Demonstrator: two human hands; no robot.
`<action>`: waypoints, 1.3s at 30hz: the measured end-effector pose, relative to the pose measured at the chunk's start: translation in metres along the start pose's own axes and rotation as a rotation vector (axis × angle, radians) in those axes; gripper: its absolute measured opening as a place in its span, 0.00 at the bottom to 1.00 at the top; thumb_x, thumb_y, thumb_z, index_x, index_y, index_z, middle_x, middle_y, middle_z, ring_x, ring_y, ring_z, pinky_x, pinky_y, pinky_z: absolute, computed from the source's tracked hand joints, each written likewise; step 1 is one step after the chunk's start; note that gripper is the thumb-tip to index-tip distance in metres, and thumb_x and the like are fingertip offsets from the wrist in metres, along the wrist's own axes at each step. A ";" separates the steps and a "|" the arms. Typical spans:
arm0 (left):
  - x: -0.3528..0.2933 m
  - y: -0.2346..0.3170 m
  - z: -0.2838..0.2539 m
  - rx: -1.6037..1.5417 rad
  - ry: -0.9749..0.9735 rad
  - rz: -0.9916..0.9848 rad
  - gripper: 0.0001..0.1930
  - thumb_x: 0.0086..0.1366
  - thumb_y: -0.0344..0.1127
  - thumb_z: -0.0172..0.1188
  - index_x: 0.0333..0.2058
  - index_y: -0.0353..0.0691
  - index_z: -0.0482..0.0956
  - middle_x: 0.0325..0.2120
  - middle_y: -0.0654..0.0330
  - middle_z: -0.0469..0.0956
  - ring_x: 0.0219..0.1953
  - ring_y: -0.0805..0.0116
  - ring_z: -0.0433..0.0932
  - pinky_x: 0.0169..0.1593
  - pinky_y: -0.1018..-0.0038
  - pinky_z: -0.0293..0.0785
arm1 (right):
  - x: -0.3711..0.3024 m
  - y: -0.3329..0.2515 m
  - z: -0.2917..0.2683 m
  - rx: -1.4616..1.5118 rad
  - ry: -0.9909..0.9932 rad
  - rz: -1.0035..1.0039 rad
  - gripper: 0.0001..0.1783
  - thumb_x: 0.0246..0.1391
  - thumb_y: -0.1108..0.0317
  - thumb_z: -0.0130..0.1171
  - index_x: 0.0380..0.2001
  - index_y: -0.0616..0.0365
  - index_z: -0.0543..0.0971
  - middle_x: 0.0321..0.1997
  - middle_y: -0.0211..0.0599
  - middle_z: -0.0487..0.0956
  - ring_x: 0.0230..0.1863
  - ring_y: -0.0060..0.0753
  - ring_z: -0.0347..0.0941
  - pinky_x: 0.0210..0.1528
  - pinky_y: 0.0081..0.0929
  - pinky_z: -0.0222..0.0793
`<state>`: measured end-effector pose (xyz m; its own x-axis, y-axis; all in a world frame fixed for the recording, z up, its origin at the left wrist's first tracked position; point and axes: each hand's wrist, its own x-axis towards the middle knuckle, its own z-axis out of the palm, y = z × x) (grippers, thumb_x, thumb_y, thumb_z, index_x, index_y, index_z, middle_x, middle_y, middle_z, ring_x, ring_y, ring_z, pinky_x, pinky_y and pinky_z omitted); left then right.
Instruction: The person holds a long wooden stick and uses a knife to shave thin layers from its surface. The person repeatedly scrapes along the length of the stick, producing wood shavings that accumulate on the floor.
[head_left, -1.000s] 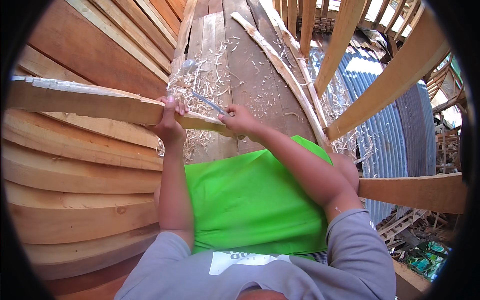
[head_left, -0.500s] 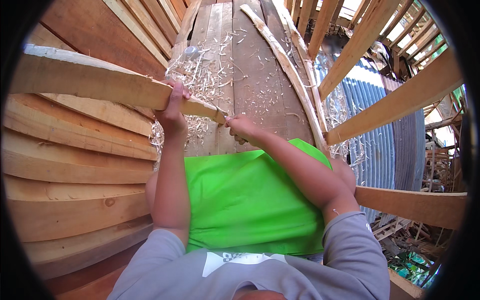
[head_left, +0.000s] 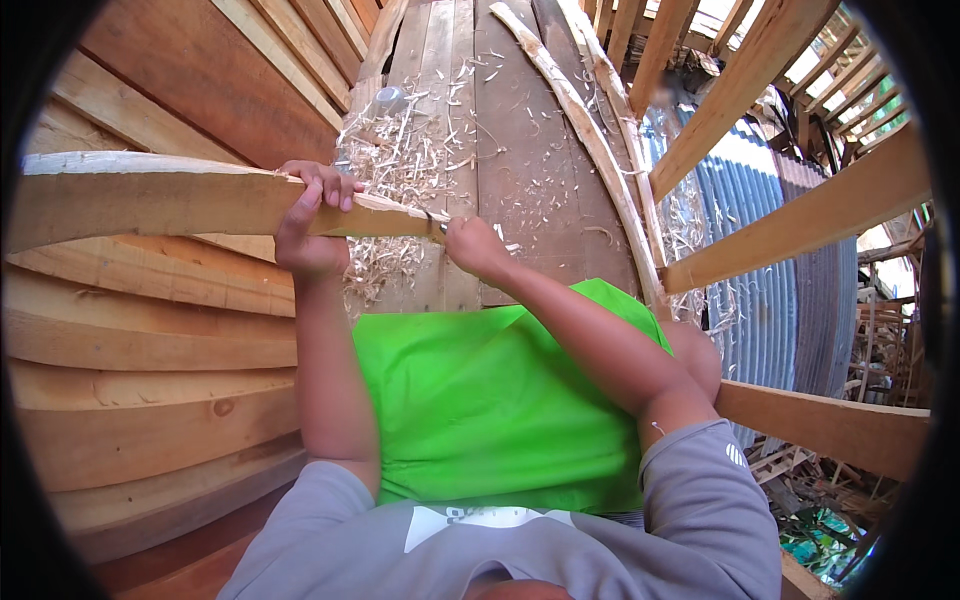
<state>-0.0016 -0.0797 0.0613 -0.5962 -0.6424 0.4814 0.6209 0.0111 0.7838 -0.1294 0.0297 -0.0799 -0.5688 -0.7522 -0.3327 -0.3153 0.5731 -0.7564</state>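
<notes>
A long, pale wooden plank (head_left: 150,205) reaches in from the left edge and narrows toward its right end, in front of me. My left hand (head_left: 318,225) grips its middle part, thumb on the near side and fingers over the top edge. At the narrow tip my right hand (head_left: 477,248) is closed in a fist around a knife (head_left: 432,221). Only a short piece of its dark blade shows against the wood; the handle is hidden in the fist. Bright green shorts (head_left: 500,400) cover my lap below.
Curly wood shavings (head_left: 395,165) litter the board floor (head_left: 530,200), with a clear plastic cup (head_left: 390,99) among them. Stacked planks (head_left: 150,380) line the left. Two stripped poles (head_left: 590,130) lie at the right, beside wooden railing posts (head_left: 800,225) and corrugated metal sheets (head_left: 745,230).
The plank's left end has dropped, so it lies more level. My left hand has moved left and slightly down, its fingers spread wider over the edge. My right fist has turned at the tip.
</notes>
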 end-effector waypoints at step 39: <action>-0.005 -0.012 0.015 -0.052 -0.060 0.023 0.11 0.54 0.30 0.52 0.37 0.38 0.67 0.26 0.59 0.66 0.29 0.69 0.65 0.41 0.67 0.64 | 0.001 0.005 -0.019 0.137 -0.230 0.209 0.25 0.65 0.56 0.34 0.34 0.69 0.73 0.24 0.48 0.75 0.24 0.44 0.73 0.23 0.44 0.66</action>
<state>-0.0139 -0.0645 0.0550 -0.6095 -0.5957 0.5231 0.6597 -0.0151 0.7514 -0.1462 0.0378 -0.0729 -0.4190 -0.6854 -0.5955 -0.0961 0.6857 -0.7215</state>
